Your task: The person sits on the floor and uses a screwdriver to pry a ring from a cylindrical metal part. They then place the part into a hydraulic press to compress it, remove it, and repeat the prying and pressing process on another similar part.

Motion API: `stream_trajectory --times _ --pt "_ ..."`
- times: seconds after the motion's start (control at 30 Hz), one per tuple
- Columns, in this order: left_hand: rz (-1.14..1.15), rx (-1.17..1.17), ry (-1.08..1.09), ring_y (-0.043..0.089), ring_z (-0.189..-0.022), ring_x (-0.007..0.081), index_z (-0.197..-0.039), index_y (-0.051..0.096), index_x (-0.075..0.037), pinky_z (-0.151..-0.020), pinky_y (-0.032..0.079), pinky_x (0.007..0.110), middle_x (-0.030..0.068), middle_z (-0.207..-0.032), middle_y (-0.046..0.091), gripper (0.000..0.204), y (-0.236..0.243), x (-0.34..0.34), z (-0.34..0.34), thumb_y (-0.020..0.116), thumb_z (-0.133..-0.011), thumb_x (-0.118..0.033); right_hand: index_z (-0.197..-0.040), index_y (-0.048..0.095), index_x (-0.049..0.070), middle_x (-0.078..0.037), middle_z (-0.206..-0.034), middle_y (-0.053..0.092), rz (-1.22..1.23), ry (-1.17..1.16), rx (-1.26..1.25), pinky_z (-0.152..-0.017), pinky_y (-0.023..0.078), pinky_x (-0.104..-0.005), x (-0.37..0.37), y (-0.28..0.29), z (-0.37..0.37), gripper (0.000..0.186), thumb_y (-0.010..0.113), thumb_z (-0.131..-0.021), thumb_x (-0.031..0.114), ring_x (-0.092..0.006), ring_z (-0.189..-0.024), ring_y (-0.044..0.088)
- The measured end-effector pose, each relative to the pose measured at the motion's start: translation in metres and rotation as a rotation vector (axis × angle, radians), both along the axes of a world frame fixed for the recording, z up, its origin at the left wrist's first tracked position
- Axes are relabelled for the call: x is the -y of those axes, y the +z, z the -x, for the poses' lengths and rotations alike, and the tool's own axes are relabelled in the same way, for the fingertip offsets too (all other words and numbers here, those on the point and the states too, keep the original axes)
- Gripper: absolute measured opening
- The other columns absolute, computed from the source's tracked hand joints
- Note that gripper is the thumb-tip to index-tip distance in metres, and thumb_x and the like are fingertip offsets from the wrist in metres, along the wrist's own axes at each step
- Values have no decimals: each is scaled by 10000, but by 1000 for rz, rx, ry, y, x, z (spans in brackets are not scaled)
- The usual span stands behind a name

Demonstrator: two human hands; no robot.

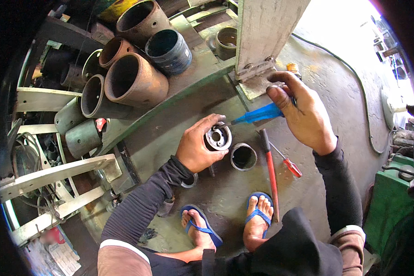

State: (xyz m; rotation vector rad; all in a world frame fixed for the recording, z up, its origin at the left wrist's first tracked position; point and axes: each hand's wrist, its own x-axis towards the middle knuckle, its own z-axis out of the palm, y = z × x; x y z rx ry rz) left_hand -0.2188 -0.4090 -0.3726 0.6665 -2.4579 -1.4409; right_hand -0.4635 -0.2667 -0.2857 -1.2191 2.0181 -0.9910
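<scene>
My left hand (198, 145) is wrapped round a short round metal part (219, 138), which has a pale rim and a hole in its centre. From the right, my right hand (303, 108) holds a blue-handled screwdriver-like tool (258, 114). Its thin dark tip reaches the upper edge of the round part. My right thumb and forefinger are curled above the handle's end, and the other fingers are mostly hidden. Just right of the held part, an open metal sleeve (243, 157) stands on the floor. Another ring-shaped piece (189, 181) is partly covered by my left forearm.
Several rusty pipe sections (142, 85) and a blue cylinder (169, 53) crowd a green-edged bench (188, 85). On the floor lie a red bar (270, 177) and a red-handled screwdriver (291, 167). A steel post (267, 34) rises ahead; a black cable (354, 73) runs along the right.
</scene>
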Motion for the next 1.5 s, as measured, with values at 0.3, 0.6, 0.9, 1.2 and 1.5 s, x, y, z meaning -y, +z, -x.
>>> stream_trajectory --times 0.3,0.6,0.9,1.2,1.5 --pt "9 -25 29 661 -1228 237 -1364 617 13 -1077 498 342 166 -1318 684 796 -19 -3 3 916 -635 -96 -1398 546 68 -80 -1177 620 -43 -18 -44 -937 505 -347 10 2 4 485 713 -993 276 -176 -1091 599" --pt "12 -29 31 661 -1227 253 -1361 612 14 -1079 495 350 172 -1325 678 784 -25 -4 8 918 -650 -106 -1389 529 77 -59 -1166 603 -14 -103 -47 -798 548 -311 16 -6 -7 533 776 -919 123 -164 -967 620" --pt "16 -91 65 643 -1260 268 -1338 638 6 -1099 482 359 180 -1365 654 772 -23 -4 17 940 -635 -102 -1191 584 54 -61 -1032 591 312 -248 181 -737 534 -278 7 -13 -19 329 709 -890 16 -132 -926 608" --pt "48 -110 107 639 -1272 284 -1312 658 -8 -1097 483 364 191 -1344 660 738 -18 -4 20 934 -638 -129 -1134 584 12 -79 -992 593 287 -232 186 -741 547 -313 -10 4 -32 291 697 -866 14 -154 -845 643" --pt "46 -107 126 650 -1258 283 -1313 655 -9 -1088 490 366 189 -1336 667 730 -9 -5 16 929 -648 -132 -1133 589 11 -85 -974 612 322 -237 45 -716 550 -325 -7 -2 -32 285 706 -875 31 -160 -827 660"
